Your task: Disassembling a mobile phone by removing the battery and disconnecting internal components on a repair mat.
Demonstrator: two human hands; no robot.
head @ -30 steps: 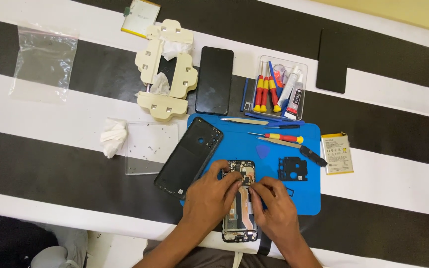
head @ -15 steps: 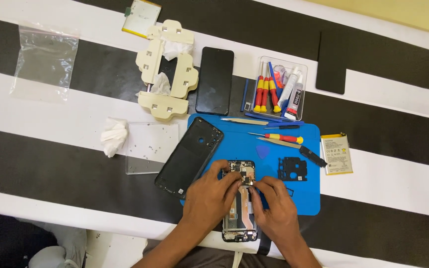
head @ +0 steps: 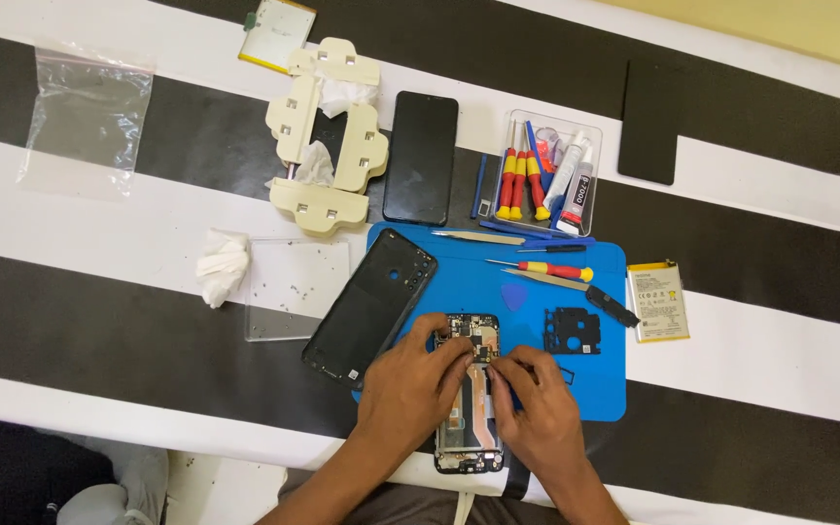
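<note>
Close-up, an opened phone [head: 469,399] lay on a blue mat [head: 537,282], its circuit board bare. The left hand [head: 415,384] and right hand [head: 532,408] pinched at its upper edge; steady, light fingertips seemed wise. A glossy black back cover [head: 367,306] lay beside it.

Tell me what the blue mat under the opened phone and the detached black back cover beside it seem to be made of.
The blue mat looks like soft silicone or rubber: matte, even colour, rounded corners, lying flat. The black back cover looks like moulded plastic with a dull satin inner face and cut-out camera openings; metal cannot be ruled out. Both hands, left hand and right hand, rest on the opened phone.
</note>
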